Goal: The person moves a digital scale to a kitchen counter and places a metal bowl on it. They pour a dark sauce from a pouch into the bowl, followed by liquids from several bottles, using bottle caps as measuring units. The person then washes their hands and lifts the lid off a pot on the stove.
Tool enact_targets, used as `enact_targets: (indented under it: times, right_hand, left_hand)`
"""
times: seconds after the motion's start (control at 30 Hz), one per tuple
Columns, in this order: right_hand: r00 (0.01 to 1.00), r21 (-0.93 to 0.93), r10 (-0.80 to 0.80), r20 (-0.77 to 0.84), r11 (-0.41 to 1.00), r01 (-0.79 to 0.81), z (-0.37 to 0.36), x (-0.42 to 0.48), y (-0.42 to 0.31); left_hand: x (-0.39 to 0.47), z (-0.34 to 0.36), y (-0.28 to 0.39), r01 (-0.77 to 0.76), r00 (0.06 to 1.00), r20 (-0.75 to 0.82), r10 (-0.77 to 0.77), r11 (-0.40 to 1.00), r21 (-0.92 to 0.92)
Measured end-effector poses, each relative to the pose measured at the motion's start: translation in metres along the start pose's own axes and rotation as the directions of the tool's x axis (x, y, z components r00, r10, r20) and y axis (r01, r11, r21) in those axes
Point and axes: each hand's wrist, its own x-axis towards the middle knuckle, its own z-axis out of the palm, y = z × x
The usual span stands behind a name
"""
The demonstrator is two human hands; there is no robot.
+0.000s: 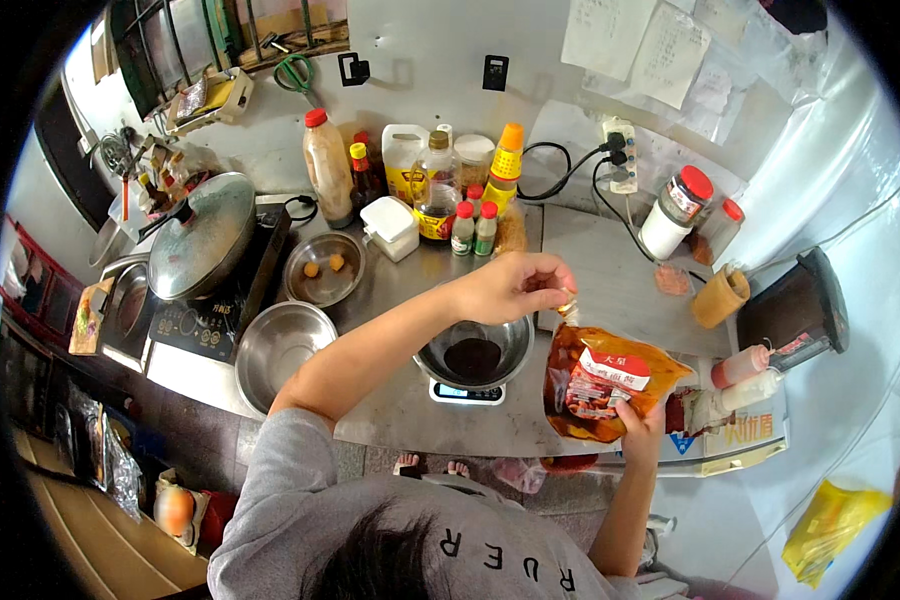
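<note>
My left hand (521, 285) reaches across above a steel bowl (523, 352) and pinches the narrow, pale top of a sauce pouch. The orange-red plastic sauce pouch (607, 386) bears printed writing and holds dark red contents. Its lower right side is gripped by my right hand (641, 427), thumb on the front. The pouch is held upright to the right of the bowl. Dark liquid (472, 360) covers the bottom of this bowl, whose far rim is partly hidden by my left hand. Under the bowl is a white digital kitchen scale (467, 393) with a lit display.
Left of the scale stand an empty steel bowl (289, 349), a smaller bowl (324, 268) with two orange-yellow lumps, and a lidded wok (202, 236) on an induction cooker (202, 322). Bottles (435, 180) line the wall. To the right are squeeze bottles (741, 367) and a black bin (787, 300).
</note>
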Motion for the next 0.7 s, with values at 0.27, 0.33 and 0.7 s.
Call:
enact_targets:
  times: [0.27, 0.33, 0.7]
  right_hand:
    - [0.948, -0.560, 0.033, 0.315, 0.813, 0.158, -0.024, 0.057, -0.021]
    - [0.934, -0.662, 0.062, 0.352, 0.722, 0.201, -0.015, 0.084, -0.023]
    - [0.968, -0.744, -0.233, 0.090, 0.631, 0.222, 0.100, 0.252, 0.088]
  left_hand:
    - [0.030, -0.017, -0.010, 0.128, 0.992, -0.040, -0.123, 0.970, 0.205]
    - [0.043, -0.035, -0.013, 0.152, 0.988, -0.048, -0.144, 0.940, 0.305]
    - [-0.093, -0.063, -0.050, 0.512, 0.680, -0.632, -0.372, 0.858, 0.045]
